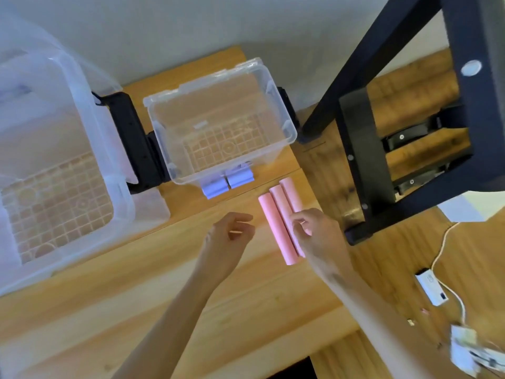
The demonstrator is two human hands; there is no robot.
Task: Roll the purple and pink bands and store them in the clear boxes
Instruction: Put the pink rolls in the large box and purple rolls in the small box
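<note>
Wooden tabletop: three pink rolled bands side by side; right hand pinches one, prob. to box; left hand loose, empty.

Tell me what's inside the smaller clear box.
The smaller clear box holds no bands; only its grid-patterned floor shows. Two purple rolls lie outside against its near wall, whose foot they partly cover.

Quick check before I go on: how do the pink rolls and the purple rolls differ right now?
The pink rolls are three long tubes lying side by side; the purple rolls are two much shorter ones. The pink rolls lie out on the wooden table, apart from the box, with the right hand on them; the purple rolls sit tight against the small clear box, untouched. Both sets are rolled up and neither is in a box yet.
</note>
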